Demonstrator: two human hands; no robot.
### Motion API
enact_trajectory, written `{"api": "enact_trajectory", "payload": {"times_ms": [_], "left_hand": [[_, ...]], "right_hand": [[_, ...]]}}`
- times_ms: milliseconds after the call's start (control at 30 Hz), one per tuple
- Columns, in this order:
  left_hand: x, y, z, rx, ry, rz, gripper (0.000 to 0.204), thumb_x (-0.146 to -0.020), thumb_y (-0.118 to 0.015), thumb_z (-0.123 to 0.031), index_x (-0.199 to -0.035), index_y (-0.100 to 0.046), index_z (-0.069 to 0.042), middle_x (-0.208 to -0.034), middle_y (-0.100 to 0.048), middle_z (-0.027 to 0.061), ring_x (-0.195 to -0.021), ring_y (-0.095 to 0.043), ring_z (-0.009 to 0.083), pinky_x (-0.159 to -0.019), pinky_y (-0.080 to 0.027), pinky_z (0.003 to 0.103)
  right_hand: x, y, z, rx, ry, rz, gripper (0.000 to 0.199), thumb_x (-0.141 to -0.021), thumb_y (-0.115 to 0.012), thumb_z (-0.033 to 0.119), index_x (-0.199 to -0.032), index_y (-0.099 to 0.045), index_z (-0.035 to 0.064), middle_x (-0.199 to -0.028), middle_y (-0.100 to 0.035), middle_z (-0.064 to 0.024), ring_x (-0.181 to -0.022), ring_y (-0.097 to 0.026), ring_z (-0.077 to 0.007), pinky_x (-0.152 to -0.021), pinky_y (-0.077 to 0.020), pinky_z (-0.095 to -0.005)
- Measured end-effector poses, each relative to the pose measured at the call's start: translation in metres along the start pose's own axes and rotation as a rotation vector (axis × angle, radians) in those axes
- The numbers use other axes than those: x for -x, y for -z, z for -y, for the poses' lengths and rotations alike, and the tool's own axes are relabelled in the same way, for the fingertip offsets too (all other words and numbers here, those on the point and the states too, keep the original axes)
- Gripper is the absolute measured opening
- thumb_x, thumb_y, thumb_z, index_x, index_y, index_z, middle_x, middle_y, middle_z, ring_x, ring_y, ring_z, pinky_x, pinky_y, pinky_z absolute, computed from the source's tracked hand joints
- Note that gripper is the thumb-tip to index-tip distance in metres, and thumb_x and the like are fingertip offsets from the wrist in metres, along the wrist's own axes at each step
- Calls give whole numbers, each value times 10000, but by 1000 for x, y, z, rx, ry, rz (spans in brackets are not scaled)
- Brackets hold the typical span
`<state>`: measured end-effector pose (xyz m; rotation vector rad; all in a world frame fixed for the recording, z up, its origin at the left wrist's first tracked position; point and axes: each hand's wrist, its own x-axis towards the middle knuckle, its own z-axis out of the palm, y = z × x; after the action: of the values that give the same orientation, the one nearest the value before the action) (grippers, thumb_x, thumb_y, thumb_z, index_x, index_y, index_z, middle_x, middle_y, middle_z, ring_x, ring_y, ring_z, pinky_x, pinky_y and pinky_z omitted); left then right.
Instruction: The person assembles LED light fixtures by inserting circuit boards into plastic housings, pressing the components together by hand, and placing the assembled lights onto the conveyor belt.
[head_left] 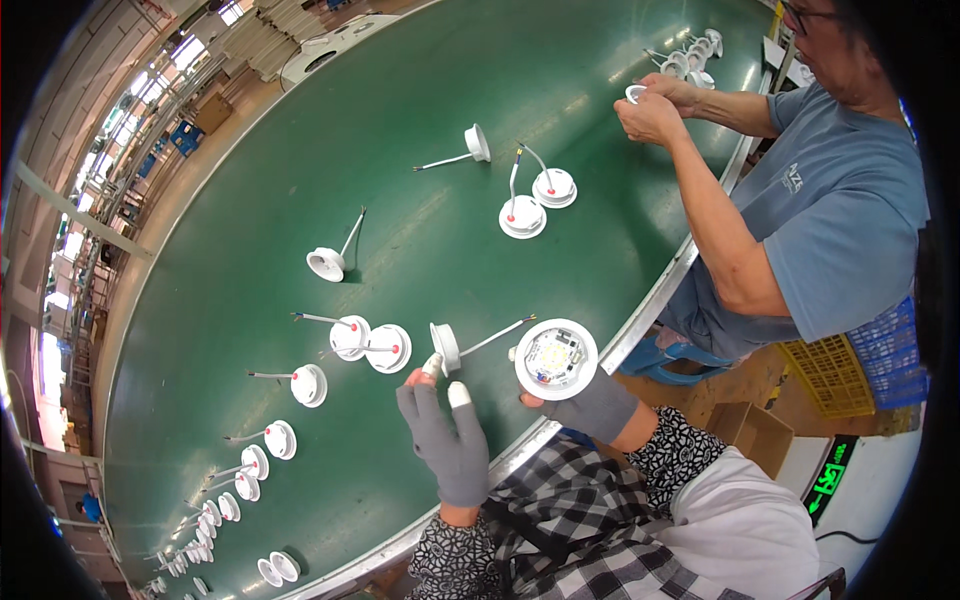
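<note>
My right hand (598,405), in a grey glove with bare fingertips, grips a round white LED downlight (556,358) from beneath. Its open face is turned up and shows a circuit board with small yellowish LEDs. To the left, my left hand (447,445), gloved alike with white-covered fingertips, has its fingers spread. Its fingertips reach the lower rim of another white downlight (446,348), which stands on edge on the green work surface (400,230); whether they touch it is unclear. A cable with bare wire ends runs from that light toward the right.
Several white downlights with cables lie on the green surface, including a pair (370,345) close by and a row (228,505) at the lower left. At right, a co-worker (790,200) handles a white ring-shaped part (635,93). A metal edge (650,305) borders the surface; crates (830,375) stand beyond.
</note>
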<state>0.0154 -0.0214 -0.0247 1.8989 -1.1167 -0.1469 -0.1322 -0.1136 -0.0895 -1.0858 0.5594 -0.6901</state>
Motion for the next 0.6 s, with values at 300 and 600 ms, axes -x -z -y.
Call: {"api": "enact_trajectory", "payload": {"times_ms": [300, 600], "left_hand": [[8, 0, -33, 534, 42, 381, 672, -856, -663, -135, -1422, -344, 36, -1180, -523, 137, -981, -543, 163, -839, -462, 274], [11, 32, -31, 894, 533, 612, 648, -819, -665, -111, -1394, -389, 5, -1105, -593, 77, -990, -580, 121, -816, -488, 246]], "right_hand": [[6, -17, 13, -194, -123, 64, 354, -860, -655, 132, -1184, -574, 15, -1142, -637, -93, -1055, -614, -170, -925, -490, -306], [14, -7, 9, 620, 357, 219, 295, -825, -682, 146, -1084, -607, 28, -983, -659, -86, -866, -639, -192, -726, -502, -333]]}}
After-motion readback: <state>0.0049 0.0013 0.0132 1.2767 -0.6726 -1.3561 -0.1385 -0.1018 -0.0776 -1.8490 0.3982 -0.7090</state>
